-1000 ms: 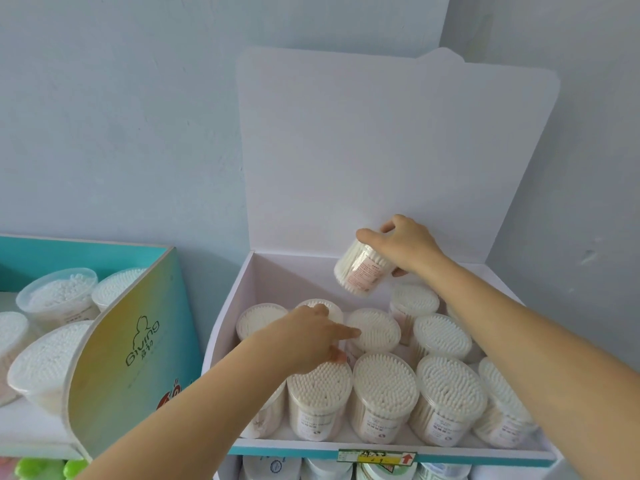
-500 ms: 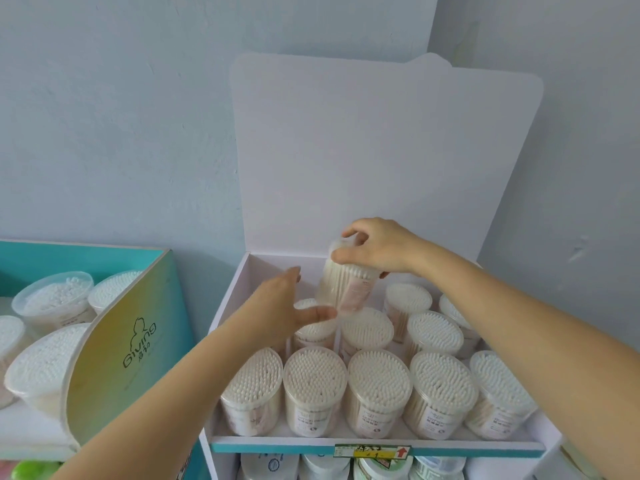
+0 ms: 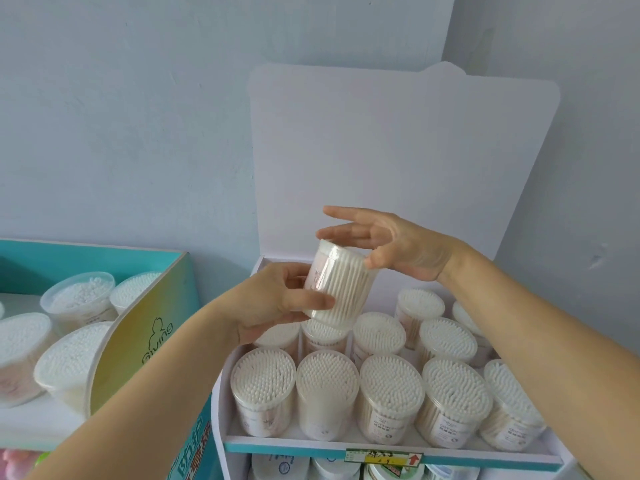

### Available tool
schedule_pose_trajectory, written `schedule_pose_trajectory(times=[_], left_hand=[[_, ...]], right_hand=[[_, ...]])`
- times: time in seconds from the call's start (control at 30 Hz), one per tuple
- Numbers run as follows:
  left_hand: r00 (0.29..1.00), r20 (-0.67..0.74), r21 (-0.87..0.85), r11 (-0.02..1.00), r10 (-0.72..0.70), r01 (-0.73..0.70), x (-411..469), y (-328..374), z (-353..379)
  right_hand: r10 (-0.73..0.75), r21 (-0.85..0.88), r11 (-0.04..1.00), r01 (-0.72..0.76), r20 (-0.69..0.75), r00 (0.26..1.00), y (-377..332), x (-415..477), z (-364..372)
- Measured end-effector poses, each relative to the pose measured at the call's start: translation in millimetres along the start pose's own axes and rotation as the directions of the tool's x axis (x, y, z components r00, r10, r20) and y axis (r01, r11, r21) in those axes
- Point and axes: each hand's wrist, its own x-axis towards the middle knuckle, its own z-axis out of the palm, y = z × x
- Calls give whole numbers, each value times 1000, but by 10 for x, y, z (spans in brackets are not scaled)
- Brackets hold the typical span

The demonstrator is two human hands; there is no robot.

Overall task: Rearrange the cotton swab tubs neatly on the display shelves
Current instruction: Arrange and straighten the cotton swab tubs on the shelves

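Held tub (image 3: 341, 282): tilted in the air above the back rows of the top shelf (image 3: 381, 452), touching none of the other tubs (image 3: 327, 386).
Left hand (image 3: 277, 303): grips its lower left side, thumb across the front and fingers curled behind.
Right hand (image 3: 398, 244): fingers straight and spread past the tub's upper end; the thumb tip seems to touch its right edge.
Other tubs: upright in rows on the shelf, swab tips up.
Teal box (image 3: 145, 327): to the left, holding more tubs.
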Motion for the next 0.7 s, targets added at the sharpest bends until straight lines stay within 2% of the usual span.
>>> schedule_pose_trajectory(times=[0.13, 0.2, 0.3, 0.37, 0.43, 0.5, 0.57, 0.63, 0.7], left_hand=[[997, -74, -24, 999, 32, -34, 50, -121, 128], [988, -151, -23, 999, 33, -37, 78, -156, 180], [919, -380, 198, 980, 101, -26, 128, -162, 284], [843, -484, 426, 905, 236, -9, 132, -183, 331], [806, -490, 546, 838, 332, -13, 133, -250, 350], [805, -489, 542, 840, 337, -23, 109, -279, 333], [824, -469, 547, 837, 317, -11, 66, -256, 240], [841, -419, 625, 781, 344, -8, -3, -179, 103], [821, -415, 671, 741, 393, -15, -87, -71, -26]], right_hand=[[24, 86, 996, -25, 2, 1000, 111, 11, 20], [71, 79, 995, -67, -52, 996, 163, 31, 63], [170, 71, 985, -159, -209, 963, 213, 79, 122], [268, 55, 963, -262, -232, 935, 222, 96, 153], [338, 31, 940, -340, -222, 914, 226, 105, 188], [346, 6, 934, -357, -258, 902, 224, 127, 224], [305, -39, 942, -333, -313, 899, 198, 163, 255], [250, -107, 947, -302, -346, 904, 158, 202, 279], [203, -202, 937, -285, -348, 915, 123, 248, 317]])
